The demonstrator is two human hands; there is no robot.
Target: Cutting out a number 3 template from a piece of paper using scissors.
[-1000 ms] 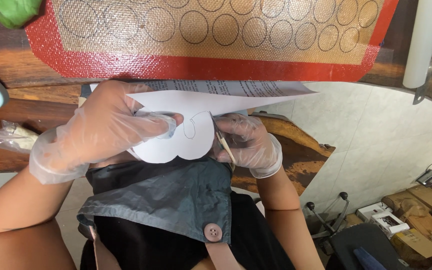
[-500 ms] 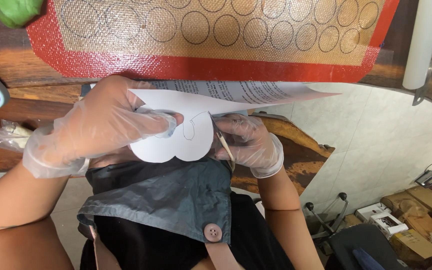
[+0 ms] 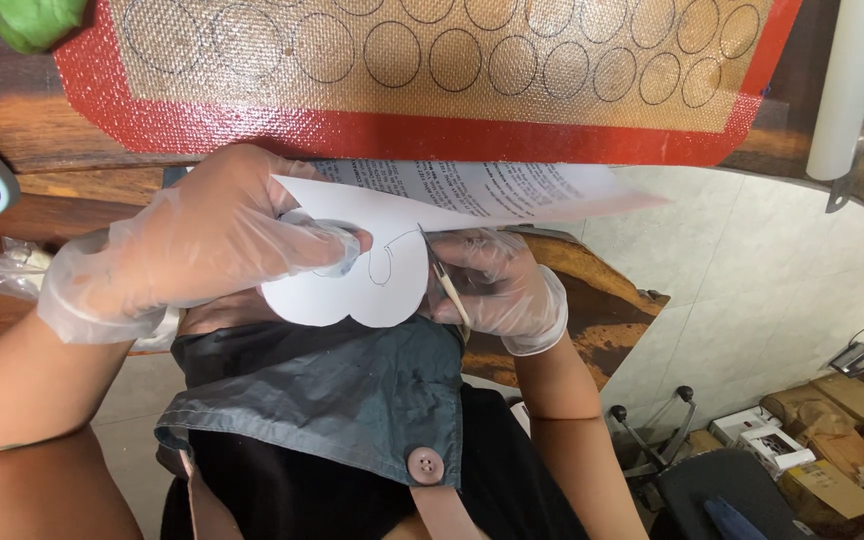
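Since the earlier frame the left hand [image 3: 202,250] has slid slightly along the one white paper cutout [image 3: 352,275], its grip pinching it. The right hand [image 3: 497,285] grips one thin stick-like tool [image 3: 444,285] beside it, below one red baking mat [image 3: 432,80] on the wooden surface [image 3: 42,160].

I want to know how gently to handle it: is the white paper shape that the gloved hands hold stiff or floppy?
The paper shape is probably thin and floppy: its far edge bends up past the left hand. It looks very light, since fingertips alone carry it. It may tear easily near the rounded cut edges, where the right hand holds a thin tool.
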